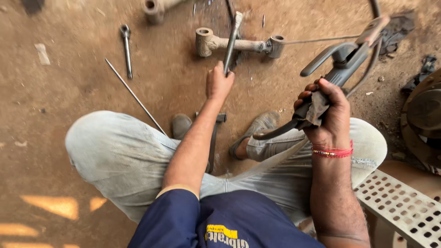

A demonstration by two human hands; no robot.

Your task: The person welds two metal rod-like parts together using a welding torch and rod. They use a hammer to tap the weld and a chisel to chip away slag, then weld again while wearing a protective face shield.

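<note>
Left hand [218, 84], upper centre of frame: fingers wrapped tight round lower end of steel rod [231, 42], its tip at metal linkage part [239, 44] on dirt floor [69, 92]. Rod likely stiff, heavy, gritty; grip low for leverage.

Right hand [327, 112], right of centre: fingers clenched round welding electrode holder [342, 62], cloth-padded. Handle probably rigid, cable springy.
</note>
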